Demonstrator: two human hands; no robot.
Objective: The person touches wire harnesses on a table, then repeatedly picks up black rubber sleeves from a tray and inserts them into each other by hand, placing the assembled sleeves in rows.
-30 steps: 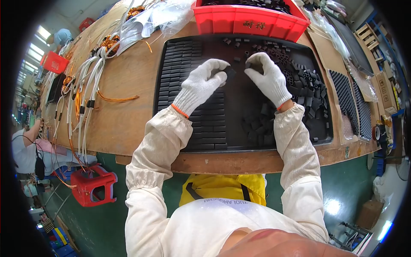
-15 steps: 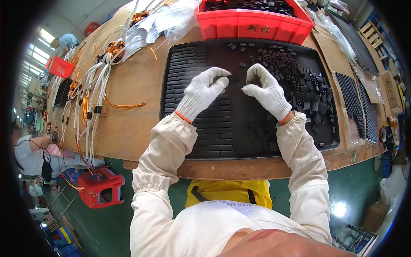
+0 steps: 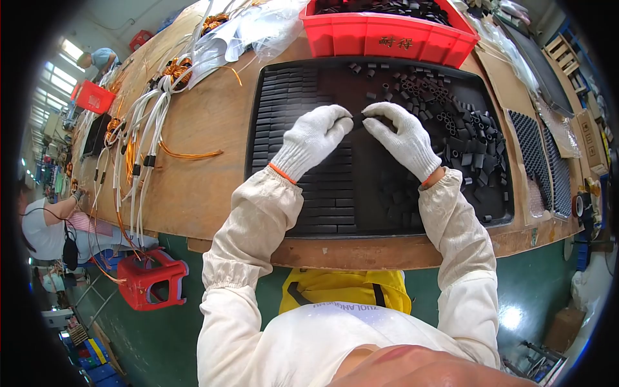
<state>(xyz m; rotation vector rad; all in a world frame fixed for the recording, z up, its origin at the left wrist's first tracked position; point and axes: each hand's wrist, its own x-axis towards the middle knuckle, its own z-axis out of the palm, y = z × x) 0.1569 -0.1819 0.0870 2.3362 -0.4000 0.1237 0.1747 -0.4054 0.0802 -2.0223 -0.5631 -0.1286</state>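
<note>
Both of my hands wear white gloves and meet fingertip to fingertip over a black tray [image 3: 377, 219]. My left hand [image 3: 314, 138] is closed in a pinch on a small dark piece [image 3: 358, 121], seemingly a short black tube; its exact shape is hard to make out. From the other side, the closed fingertips of my right hand [image 3: 407, 138] reach that same piece. Under and beside my left hand, black rectangular pieces [image 3: 322, 203] lie in tight rows. Loose short black tubes [image 3: 474, 138] are scattered over the tray's right side, some upright and some on their sides.
A red bin [image 3: 393, 45] full of black pieces stands behind the tray. Copper coils with white cables [image 3: 151, 122] lie to the left, beside clear plastic bags [image 3: 264, 29]. Black honeycomb sheets [image 3: 535, 151] lie right. A red stool [image 3: 151, 280] and another person [image 3: 48, 229] are at left.
My right hand's fingertips have closed and come in to the dark piece at my left fingertips. The gap between the two hands has shrunk. The view has shifted slightly.
</note>
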